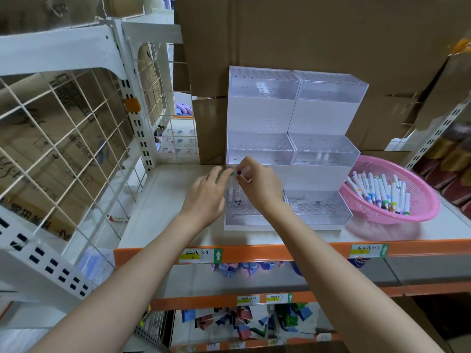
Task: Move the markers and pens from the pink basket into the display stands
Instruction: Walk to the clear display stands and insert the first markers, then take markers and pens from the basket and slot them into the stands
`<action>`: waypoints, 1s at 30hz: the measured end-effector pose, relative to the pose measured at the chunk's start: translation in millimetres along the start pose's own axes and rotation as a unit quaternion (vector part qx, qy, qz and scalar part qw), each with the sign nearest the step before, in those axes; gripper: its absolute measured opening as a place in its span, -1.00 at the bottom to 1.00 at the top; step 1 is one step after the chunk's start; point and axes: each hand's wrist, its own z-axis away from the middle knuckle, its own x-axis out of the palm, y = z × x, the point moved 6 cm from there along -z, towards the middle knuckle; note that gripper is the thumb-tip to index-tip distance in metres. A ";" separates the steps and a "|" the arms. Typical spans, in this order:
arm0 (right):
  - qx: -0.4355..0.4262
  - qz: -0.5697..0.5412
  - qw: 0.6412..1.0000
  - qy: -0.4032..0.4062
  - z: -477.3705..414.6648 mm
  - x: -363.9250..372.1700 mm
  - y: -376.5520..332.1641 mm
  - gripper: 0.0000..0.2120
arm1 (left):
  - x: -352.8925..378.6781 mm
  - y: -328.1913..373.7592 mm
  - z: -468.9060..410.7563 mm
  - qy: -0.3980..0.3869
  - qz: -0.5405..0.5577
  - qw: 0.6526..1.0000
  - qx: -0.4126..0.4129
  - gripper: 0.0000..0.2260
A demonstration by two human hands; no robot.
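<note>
Two clear stepped display stands stand side by side on the shelf, the left one (260, 151) and the right one (323, 154). My right hand (257, 180) pinches the purple-capped top of a white marker (238, 192) that stands upright in the left stand's lowest tier. My left hand (206, 197) touches a green-capped white marker (231, 191) standing right beside it; its fingertips hide the cap partly. The pink basket (418, 200) sits to the right of the stands and holds several white markers (379, 192) with coloured caps.
Large cardboard boxes (305, 34) rise behind the stands. A white wire-grid rack (63, 138) closes off the left side. The shelf's orange front edge (254, 253) carries paper labels. Lower shelves hold small coloured packets (249, 324).
</note>
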 end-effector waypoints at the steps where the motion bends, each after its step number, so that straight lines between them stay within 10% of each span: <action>1: 0.001 -0.001 1.000 -0.002 0.3 -0.8 0.1 -0.96 | -0.9 0.1 0.2 0.003 0.004 1.000 0.001 -0.46; 9: 0.004 0.015 1.000 0.004 17.3 -19.8 13.5 -0.80 | -18.9 16.2 -3.4 0.117 0.012 0.993 0.029 -0.59; 19: 0.060 0.121 0.990 -0.030 59.3 -71.3 79.5 -0.56 | 26.0 105.8 -17.5 -0.038 -0.016 0.992 0.118 -0.46; 30: 0.142 0.157 0.977 -0.027 82.8 -159.2 199.6 -0.57 | 65.1 243.4 -65.4 -0.035 0.057 0.975 0.213 -0.62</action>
